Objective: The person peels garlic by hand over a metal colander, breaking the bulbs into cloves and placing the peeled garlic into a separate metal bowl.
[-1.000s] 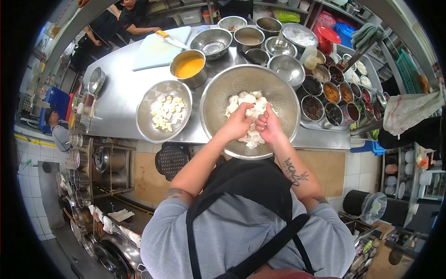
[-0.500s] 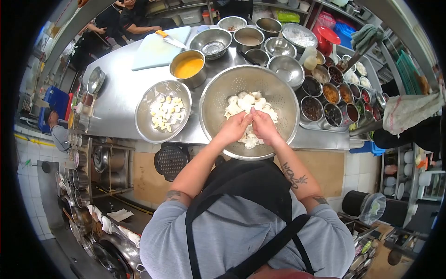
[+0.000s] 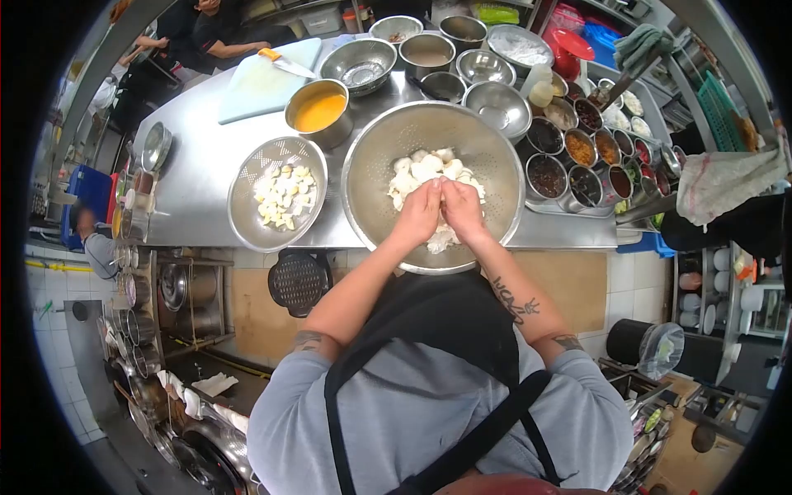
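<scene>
A large perforated steel colander (image 3: 363, 190) stands at the table's front edge, holding a pile of white pieces that look like mushrooms (image 3: 422, 167), some round, some torn. My left hand (image 3: 421, 211) and my right hand (image 3: 463, 208) meet above the pile, knuckles up and fingers curled in. Both are closed, and whatever is between the fingers is hidden beneath them. To the left, a smaller colander (image 3: 241, 200) contains pale yellow-white cut pieces (image 3: 285, 196).
Behind the colanders are a pot of orange liquid (image 3: 318, 111), a cutting board (image 3: 247, 89) with an orange-handled knife (image 3: 285, 62), and several steel bowls (image 3: 497, 107). Small ingredient pots (image 3: 547, 176) crowd the right. Other people (image 3: 223, 33) are at the far left.
The view has shifted slightly, so the table items appear a little further left and up. My hands stay together over the pile, with the fingers turned further down and thumbs less raised.
</scene>
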A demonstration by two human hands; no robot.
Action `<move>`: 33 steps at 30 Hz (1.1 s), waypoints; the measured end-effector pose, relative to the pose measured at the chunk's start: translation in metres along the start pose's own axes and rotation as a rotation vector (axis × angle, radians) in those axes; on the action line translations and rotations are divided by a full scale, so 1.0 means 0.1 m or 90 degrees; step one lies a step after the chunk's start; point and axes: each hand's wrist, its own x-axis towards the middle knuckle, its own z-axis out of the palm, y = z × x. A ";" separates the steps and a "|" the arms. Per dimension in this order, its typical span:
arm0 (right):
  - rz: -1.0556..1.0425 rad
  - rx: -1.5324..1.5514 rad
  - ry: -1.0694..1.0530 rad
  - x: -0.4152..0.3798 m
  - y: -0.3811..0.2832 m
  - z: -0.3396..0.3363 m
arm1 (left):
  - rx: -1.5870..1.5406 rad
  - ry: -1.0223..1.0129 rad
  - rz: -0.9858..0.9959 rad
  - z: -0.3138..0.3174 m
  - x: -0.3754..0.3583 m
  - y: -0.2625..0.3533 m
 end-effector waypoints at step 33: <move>0.223 0.040 -0.237 0.05 -0.05 -0.21 | -0.024 -0.085 -0.091 -0.39 0.01 0.01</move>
